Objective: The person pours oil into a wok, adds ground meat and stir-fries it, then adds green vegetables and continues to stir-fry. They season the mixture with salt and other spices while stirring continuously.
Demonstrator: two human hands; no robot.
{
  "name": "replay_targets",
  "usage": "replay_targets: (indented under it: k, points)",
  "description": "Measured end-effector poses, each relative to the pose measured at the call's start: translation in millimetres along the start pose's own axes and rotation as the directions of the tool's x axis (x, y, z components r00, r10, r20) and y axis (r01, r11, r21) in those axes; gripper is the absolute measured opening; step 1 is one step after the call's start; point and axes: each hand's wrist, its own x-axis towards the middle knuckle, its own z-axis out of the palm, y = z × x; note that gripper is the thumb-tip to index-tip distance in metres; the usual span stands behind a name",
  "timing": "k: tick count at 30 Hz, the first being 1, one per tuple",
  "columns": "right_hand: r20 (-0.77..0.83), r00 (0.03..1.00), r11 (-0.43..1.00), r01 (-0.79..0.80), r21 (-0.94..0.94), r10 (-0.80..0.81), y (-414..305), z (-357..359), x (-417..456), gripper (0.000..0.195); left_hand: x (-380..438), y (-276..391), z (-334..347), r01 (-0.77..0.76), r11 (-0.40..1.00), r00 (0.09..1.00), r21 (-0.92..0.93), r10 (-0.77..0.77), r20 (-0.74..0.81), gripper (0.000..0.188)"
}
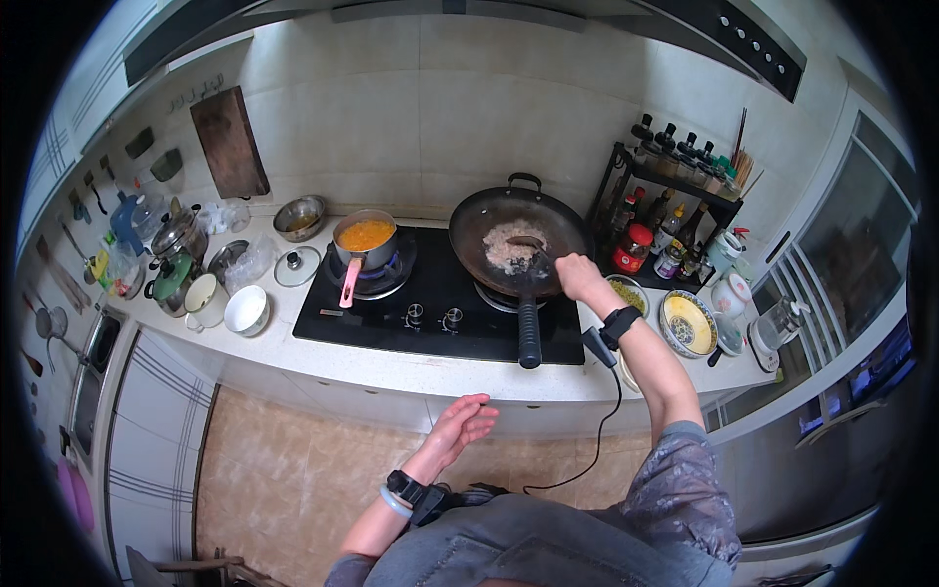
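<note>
My right hand [578, 276] grips the handle of a cooking spatula [524, 241], most of which the hand hides. The spatula's dark head rests in pale, crumbly minced food, perhaps ground meat [506, 253], in the bottom of a large dark wok [469, 220]. The wok sits on the right burner, its long black handle [529, 337] pointing towards me. Holding nothing, my left hand [460, 429] hovers in front of the counter edge with its fingers slightly curled and apart. On the lit left burner stands a small pink-handled saucepan [367, 255] of orange-yellow food.
A black spice rack [678, 187] with bottles and jars stands right of the wok. Near my right forearm are a bowl of green food [629, 292] and a patterned bowl [688, 323]. A glass lid [297, 266], white bowl [247, 310] and several pots crowd the left. A cable [610, 418] hangs from my right wrist.
</note>
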Motion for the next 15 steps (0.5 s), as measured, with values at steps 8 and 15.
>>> replay_targets:
  k: [8,15]
  points:
    - [0.091,0.980,0.968,0.190,-0.164,-0.177,-5.2,-34.4,-3.5,0.014,-15.8,-6.6,-17.4,-0.014,1.000,0.995,-0.027,0.011,-0.103,0.024]
    - [0.017,0.975,0.973,0.221,-0.060,-0.221,0.9,-6.6,-5.3,0.014,-22.3,-6.7,-28.5,-0.020,1.000,0.994,-0.024,0.018,-0.103,0.023]
